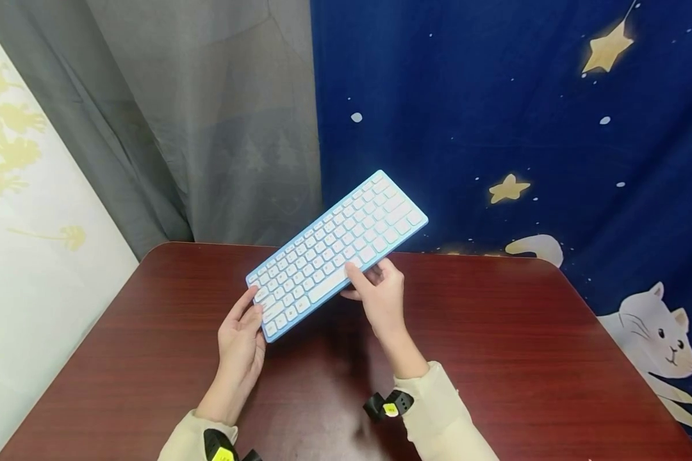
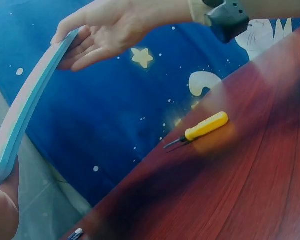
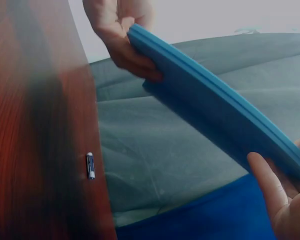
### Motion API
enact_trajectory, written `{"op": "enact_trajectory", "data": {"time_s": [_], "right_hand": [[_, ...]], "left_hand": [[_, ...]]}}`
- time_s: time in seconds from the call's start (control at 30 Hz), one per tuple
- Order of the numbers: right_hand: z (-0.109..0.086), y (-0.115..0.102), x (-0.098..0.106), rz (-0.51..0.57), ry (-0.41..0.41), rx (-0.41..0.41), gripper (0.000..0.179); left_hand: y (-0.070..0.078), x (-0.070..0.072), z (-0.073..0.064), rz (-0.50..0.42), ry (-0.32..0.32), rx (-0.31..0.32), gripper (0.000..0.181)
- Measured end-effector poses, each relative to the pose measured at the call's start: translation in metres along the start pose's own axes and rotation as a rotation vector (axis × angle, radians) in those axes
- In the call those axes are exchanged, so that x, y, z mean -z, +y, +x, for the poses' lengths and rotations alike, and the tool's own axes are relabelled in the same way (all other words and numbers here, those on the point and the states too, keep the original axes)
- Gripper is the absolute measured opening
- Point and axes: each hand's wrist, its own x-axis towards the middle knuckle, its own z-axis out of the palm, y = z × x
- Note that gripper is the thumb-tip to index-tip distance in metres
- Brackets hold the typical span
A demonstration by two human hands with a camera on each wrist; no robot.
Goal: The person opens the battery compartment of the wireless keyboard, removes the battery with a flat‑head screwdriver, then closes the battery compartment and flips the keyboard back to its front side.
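Note:
A light-blue keyboard with white keys is held up over the table, tilted so its right end is higher. My left hand grips its lower left end, with fingertips on the edge keys. Along the near long edge, my right hand pinches it, thumb on top and fingers beneath. The right wrist view shows the keyboard's plain blue underside. On the table in the left wrist view lies a screwdriver with a yellow handle; the head view does not show it.
A dark red wooden table spreads below both hands. Near its edge lies a small dark-and-white cylinder, which looks like a battery. Behind the table hang a grey curtain and a blue starry curtain.

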Motion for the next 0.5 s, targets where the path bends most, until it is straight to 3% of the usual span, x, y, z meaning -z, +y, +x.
{"op": "enact_trajectory", "data": {"time_s": [0.23,0.5], "right_hand": [[0.003,0.001,0.016,0.005,0.047,0.030,0.027],[0.008,-0.003,0.035,0.009,0.136,0.027,0.028]], "left_hand": [[0.017,0.011,0.002,0.014,0.017,-0.010,0.040],[0.032,0.030,0.004,0.057,-0.014,-0.019,0.045]]}}
